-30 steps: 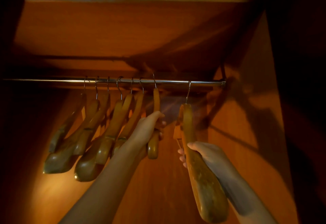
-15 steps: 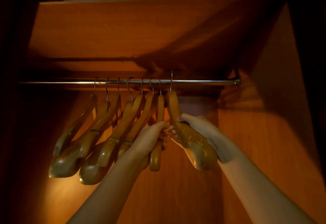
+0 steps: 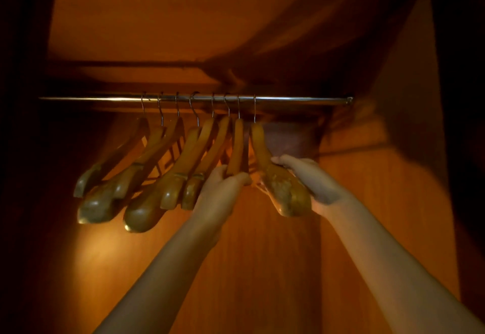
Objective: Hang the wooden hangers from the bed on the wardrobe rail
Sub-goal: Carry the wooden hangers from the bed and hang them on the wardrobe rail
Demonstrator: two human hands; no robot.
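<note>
The last hanger (image 3: 278,181) hung by its hook on the rail (image 3: 301,100), with the right hand (image 3: 312,178) curled round its lower arm. The left hand (image 3: 223,191) gripped the next hanger (image 3: 237,147) just beside it at nine o'clock. Six more hangers (image 3: 168,176) crowded farther that way, while toward three o'clock open rail reached the side wall (image 3: 409,97), under a shelf (image 3: 157,18) at twelve o'clock.

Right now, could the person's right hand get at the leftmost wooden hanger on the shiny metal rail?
Probably not directly: the right hand holds the rightmost wooden hanger, and the left hand, gripping the neighbouring hanger, crosses the way to the leftmost wooden hanger.
</note>
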